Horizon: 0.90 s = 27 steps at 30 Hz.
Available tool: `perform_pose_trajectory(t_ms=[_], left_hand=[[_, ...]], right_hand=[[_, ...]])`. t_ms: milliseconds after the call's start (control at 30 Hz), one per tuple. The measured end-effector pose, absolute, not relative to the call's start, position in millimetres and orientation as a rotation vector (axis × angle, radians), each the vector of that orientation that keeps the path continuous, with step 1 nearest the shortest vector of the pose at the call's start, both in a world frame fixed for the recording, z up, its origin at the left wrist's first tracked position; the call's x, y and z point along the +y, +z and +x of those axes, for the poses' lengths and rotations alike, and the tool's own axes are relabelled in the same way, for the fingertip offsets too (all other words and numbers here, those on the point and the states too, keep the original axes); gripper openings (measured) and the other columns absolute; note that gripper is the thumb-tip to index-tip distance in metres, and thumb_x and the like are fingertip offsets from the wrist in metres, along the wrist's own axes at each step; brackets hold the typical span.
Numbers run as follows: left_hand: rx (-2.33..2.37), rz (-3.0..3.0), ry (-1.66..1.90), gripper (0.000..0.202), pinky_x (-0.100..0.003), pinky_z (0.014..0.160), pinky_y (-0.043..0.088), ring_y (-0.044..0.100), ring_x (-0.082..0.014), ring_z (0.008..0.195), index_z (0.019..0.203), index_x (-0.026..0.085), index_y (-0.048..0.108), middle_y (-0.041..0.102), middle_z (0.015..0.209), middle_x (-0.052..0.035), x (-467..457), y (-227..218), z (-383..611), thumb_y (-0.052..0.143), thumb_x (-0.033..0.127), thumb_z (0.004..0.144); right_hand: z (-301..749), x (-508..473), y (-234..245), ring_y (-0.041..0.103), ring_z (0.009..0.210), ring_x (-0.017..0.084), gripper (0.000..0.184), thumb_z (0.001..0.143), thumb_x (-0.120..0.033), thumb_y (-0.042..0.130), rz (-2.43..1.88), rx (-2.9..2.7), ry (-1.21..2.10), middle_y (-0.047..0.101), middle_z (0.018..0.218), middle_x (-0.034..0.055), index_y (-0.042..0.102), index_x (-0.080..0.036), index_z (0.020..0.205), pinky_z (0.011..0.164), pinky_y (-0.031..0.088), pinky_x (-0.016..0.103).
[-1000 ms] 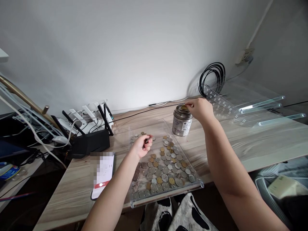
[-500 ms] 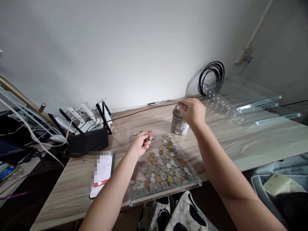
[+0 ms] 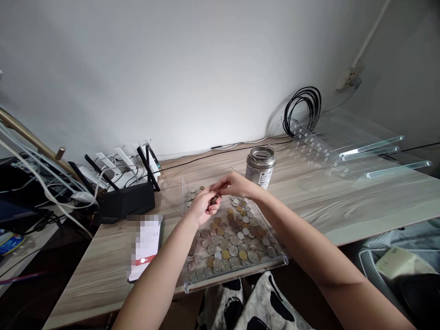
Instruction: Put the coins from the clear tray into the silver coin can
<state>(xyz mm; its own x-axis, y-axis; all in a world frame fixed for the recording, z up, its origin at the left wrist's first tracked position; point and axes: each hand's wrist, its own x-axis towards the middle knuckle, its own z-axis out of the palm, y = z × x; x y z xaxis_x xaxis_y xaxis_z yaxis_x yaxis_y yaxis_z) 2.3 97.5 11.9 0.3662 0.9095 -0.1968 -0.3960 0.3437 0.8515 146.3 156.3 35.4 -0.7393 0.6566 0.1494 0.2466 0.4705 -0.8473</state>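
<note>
My left hand (image 3: 203,206) is closed around a few dark coins (image 3: 213,200), held above a clear acrylic tray (image 3: 237,271). My right hand (image 3: 233,184) reaches across to it, its fingertips pinched at the coins in the left palm; what sits between those fingertips is hidden. Several silver and gold-coloured coins (image 3: 234,251) lie spread over the tray. Just beyond my right wrist stands a metal tin (image 3: 261,166) with a slot in its lid and a printed label, its base partly covered by the hand.
A phone (image 3: 148,245) lies left of the tray, with a black router (image 3: 125,204) behind it. Clear acrylic pieces (image 3: 343,160) and a coiled black cable (image 3: 302,112) are at the right. A thin cord runs along the wall.
My right hand has come down from the tin's top, leftward and nearer, to meet my left hand. The tin's slotted lid now shows. My left hand has barely moved.
</note>
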Motion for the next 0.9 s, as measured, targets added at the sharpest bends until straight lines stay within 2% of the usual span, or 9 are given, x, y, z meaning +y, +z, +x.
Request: perform_pose_trajectory(t_ms=[100, 233, 300, 467, 633, 700, 767, 833, 900], left_hand=[[0.793, 0.696, 0.954, 0.022, -0.012, 0.031, 0.009, 0.024, -0.0023, 0.033, 0.094, 0.016, 0.050, 0.043, 0.053, 0.0026, 100, 13, 1, 0.041, 0.021, 0.075], [0.945, 0.598, 0.968, 0.028, -0.014, 0.030, 0.013, 0.030, -0.0042, 0.034, 0.088, 0.007, 0.054, 0.048, 0.054, -0.0031, 103, 13, -1, 0.033, 0.016, 0.073], [1.004, 0.581, 0.971, 0.026, -0.014, 0.030, 0.015, 0.032, -0.0041, 0.035, 0.085, 0.005, 0.054, 0.051, 0.057, -0.0055, 103, 12, -1, 0.034, 0.014, 0.071], [1.002, 0.538, 0.932, 0.019, -0.012, 0.028, 0.014, 0.029, -0.0018, 0.034, 0.082, 0.007, 0.053, 0.050, 0.057, -0.0039, 105, 9, -1, 0.037, 0.011, 0.074], [0.932, 0.471, 1.027, 0.015, -0.010, 0.028, 0.010, 0.025, 0.0008, 0.033, 0.079, 0.009, 0.052, 0.043, 0.053, 0.0013, 105, 9, -3, 0.037, 0.013, 0.081], [0.930, 0.477, 1.030, 0.015, -0.010, 0.028, 0.008, 0.024, 0.0010, 0.032, 0.078, 0.010, 0.052, 0.040, 0.051, 0.0032, 106, 9, -3, 0.038, 0.015, 0.082], [0.958, 0.493, 1.031, 0.013, -0.010, 0.028, 0.007, 0.023, 0.0010, 0.030, 0.075, 0.012, 0.050, 0.039, 0.049, 0.0046, 106, 8, -2, 0.041, 0.019, 0.082], [0.994, 0.505, 1.053, 0.015, -0.011, 0.029, 0.007, 0.022, 0.0007, 0.029, 0.070, 0.015, 0.046, 0.037, 0.047, 0.0059, 106, 7, -1, 0.043, 0.023, 0.081], [1.007, 0.511, 1.057, 0.019, -0.012, 0.029, 0.007, 0.022, 0.0000, 0.028, 0.068, 0.016, 0.043, 0.035, 0.046, 0.0065, 106, 7, 0, 0.040, 0.028, 0.082]], right_hand=[[155, 154, 47, 0.057, 0.063, 0.013, 0.022, 0.062, -0.017, 0.054, -0.929, -2.174, 0.876, 0.066, 0.069, 0.0030, 0.069, -0.014, 0.078, 0.059, 0.043, 0.022], [197, 168, 77, 0.057, 0.070, 0.015, 0.023, 0.066, -0.019, 0.051, -1.381, -1.776, 0.110, 0.066, 0.075, 0.0032, 0.069, -0.020, 0.080, 0.064, 0.042, 0.025], [221, 184, 89, 0.057, 0.073, 0.018, 0.021, 0.063, -0.019, 0.054, -1.614, -1.756, -0.049, 0.066, 0.076, 0.0038, 0.069, -0.021, 0.077, 0.064, 0.042, 0.026], [241, 208, 93, 0.057, 0.075, 0.018, 0.023, 0.058, -0.015, 0.056, -1.848, -1.971, -0.049, 0.065, 0.079, 0.0030, 0.070, -0.024, 0.074, 0.063, 0.040, 0.025], [208, 177, 80, 0.055, 0.082, 0.019, 0.026, 0.072, -0.021, 0.047, -1.515, -1.821, -0.188, 0.065, 0.087, 0.0060, 0.067, -0.020, 0.090, 0.066, 0.040, 0.027], [184, 158, 69, 0.055, 0.076, 0.015, 0.025, 0.076, -0.023, 0.045, -1.267, -1.948, -0.061, 0.065, 0.086, 0.0048, 0.066, -0.020, 0.090, 0.063, 0.039, 0.024], [160, 142, 54, 0.053, 0.064, 0.012, 0.021, 0.077, -0.028, 0.047, -1.056, -2.234, 0.196, 0.065, 0.077, 0.0026, 0.066, -0.020, 0.082, 0.056, 0.036, 0.021], [141, 134, 39, 0.050, 0.057, 0.010, 0.021, 0.076, -0.032, 0.048, -0.982, -2.393, 0.375, 0.063, 0.069, 0.0018, 0.065, -0.019, 0.075, 0.052, 0.032, 0.021], [130, 133, 27, 0.049, 0.056, 0.009, 0.024, 0.076, -0.035, 0.049, -0.987, -2.415, 0.477, 0.063, 0.067, 0.0019, 0.065, -0.018, 0.075, 0.051, 0.030, 0.020]])
